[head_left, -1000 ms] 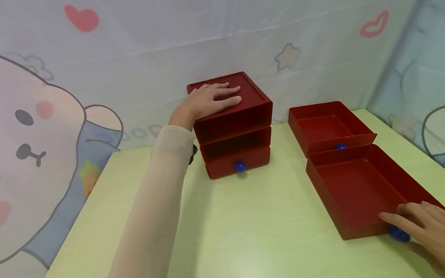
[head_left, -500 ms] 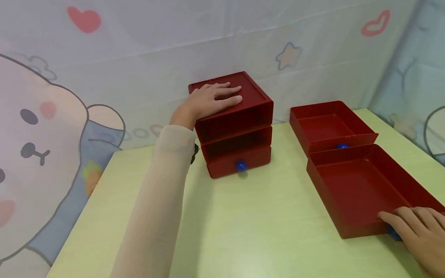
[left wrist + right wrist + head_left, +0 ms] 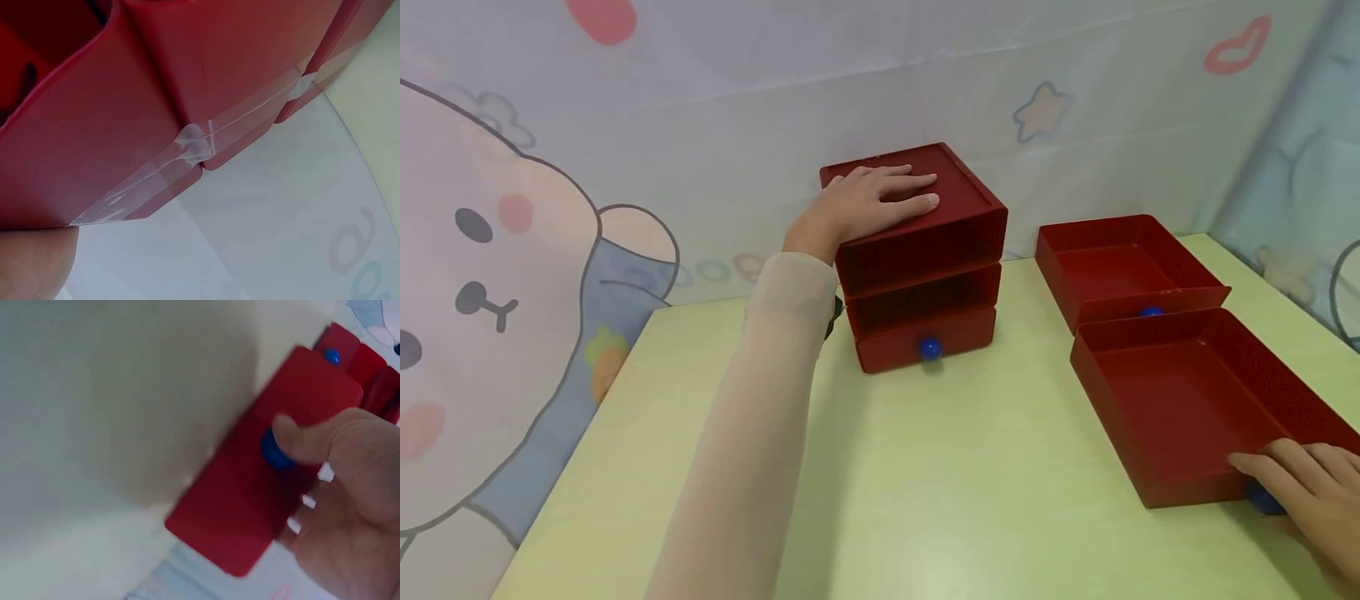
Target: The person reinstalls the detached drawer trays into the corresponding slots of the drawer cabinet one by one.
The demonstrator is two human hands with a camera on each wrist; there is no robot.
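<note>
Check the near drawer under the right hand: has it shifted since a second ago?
No. The near drawer keeps its overlap with the far drawer behind it; the right hand still grips its front by the blue knob.

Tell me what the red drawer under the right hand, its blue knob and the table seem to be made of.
Red rectangular drawer: probably moulded plastic, with thin even walls and a dull sheen. Small round blue knob: likely glossy plastic, smooth and uniformly coloured. Pale yellow-green table: apparently laminate or painted board, with a flat matte surface; faint grain is unclear.
</note>
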